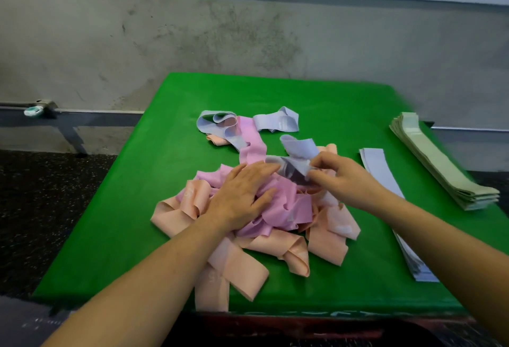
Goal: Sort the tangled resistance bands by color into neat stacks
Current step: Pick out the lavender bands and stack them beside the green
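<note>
Head view: left hand [242,195] flat, fingers straight, pressing tangled pile [256,209] mid-worktop [137,181]. Right hand [338,178], fingers pinching lavender band [298,151] above the pile. Probably light, limp, stretchy, prone to snagging; best gripped at a free loop end.

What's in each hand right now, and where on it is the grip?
The right hand pinches a lavender band at its near end. The left hand presses flat on the pink bands, gripping nothing.

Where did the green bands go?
In the head view, the green bands sit stacked at the table's far right edge, just beyond the lavender stack.
</note>
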### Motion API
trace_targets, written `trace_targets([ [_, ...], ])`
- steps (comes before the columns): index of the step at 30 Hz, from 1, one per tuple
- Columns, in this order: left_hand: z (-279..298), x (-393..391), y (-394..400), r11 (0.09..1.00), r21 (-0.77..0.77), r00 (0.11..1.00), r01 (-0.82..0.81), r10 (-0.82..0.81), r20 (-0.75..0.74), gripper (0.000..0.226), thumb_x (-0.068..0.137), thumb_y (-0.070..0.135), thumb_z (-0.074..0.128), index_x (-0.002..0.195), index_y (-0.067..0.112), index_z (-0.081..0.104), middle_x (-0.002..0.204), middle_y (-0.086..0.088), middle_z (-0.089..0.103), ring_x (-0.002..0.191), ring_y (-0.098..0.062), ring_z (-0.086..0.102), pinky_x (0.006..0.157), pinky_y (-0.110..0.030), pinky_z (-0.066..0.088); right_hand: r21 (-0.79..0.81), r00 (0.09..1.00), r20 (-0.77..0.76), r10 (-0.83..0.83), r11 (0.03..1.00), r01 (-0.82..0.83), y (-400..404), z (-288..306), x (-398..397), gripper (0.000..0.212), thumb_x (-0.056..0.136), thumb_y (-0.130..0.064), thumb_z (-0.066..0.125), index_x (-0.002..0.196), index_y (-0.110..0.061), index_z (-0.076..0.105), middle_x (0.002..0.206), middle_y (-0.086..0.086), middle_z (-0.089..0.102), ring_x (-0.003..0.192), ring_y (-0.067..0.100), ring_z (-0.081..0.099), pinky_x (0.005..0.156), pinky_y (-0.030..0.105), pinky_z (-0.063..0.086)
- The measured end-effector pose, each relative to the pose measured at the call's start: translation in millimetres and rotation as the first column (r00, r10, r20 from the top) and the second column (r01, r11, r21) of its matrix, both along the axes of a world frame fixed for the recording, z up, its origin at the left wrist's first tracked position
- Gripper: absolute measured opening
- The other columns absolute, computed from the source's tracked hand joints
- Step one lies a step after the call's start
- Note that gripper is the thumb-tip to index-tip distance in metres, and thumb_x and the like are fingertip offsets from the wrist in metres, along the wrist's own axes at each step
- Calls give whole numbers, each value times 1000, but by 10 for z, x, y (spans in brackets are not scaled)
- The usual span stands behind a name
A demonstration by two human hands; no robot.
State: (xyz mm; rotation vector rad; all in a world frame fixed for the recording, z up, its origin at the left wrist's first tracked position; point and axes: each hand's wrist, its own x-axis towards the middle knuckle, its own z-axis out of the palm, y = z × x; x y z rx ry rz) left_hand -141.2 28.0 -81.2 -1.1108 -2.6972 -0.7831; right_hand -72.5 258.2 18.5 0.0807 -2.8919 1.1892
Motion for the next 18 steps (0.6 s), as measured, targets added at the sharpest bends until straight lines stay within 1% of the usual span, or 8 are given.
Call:
trace_targets([
  [2,7,1,0,1000,-25,998,10,-11,-61,53,101,54,28,152,39,30,154,6,36,143,-11,26,123,-40,12,-144,996,19,-82,986,83,-9,5,87,14,92,-5,61,79,-5,60,68,-5,63,52,-3,50,51,10,37],
  [3,19,8,8,1000,-13,996,12,-13,-94,50,101,52,30,150,38,36,153,5,35,142,-12,25,122,-39,13,-209,990,36,-133,968,138,-3,6,114,17,91,-5,60,75,-8,57,63,-8,60,53,0,48,55,15,38],
  [6,76,66,84,997,73,983,5,8,-186,39,100,45,39,128,31,62,153,3,34,144,-15,26,121,-40,14,-389,968,100,-230,886,250,29,50,176,23,86,-23,67,69,-19,52,65,0,60,70,17,49,69,35,38],
  [8,106,118,165,996,85,980,8,10,-201,35,98,43,42,115,25,67,154,3,40,145,-17,28,121,-44,18,-522,955,150,-254,800,295,55,89,214,29,79,-30,72,63,-25,49,70,10,53,76,25,51,73,41,38],
  [10,112,166,245,996,86,989,16,-3,-148,35,94,43,44,111,22,66,147,3,50,142,-16,34,120,-47,23,-661,951,183,-248,685,306,83,141,238,31,88,-13,66,67,-21,45,79,19,54,81,29,58,71,36,48],
  [12,102,201,288,996,84,996,-24,30,-81,40,91,47,43,114,20,62,135,2,60,138,-16,42,121,-46,21,-767,948,209,-239,561,310,108,197,246,30,96,-3,56,75,-17,40,87,26,56,78,30,67,67,30,56],
  [15,125,245,348,992,58,993,-113,111,30,51,90,57,33,120,21,55,119,0,63,119,-20,53,121,-41,17,-819,919,315,-236,422,389,183,304,285,16,99,-4,49,84,-9,49,74,16,65,63,20,68,60,28,58],
  [18,199,238,425,986,-66,985,-156,159,58,53,96,62,27,137,33,46,129,5,63,125,-16,52,121,-48,15,-797,880,430,-201,374,474,280,368,338,16,97,-4,46,85,-5,56,63,7,62,49,13,55,48,22,52],
])
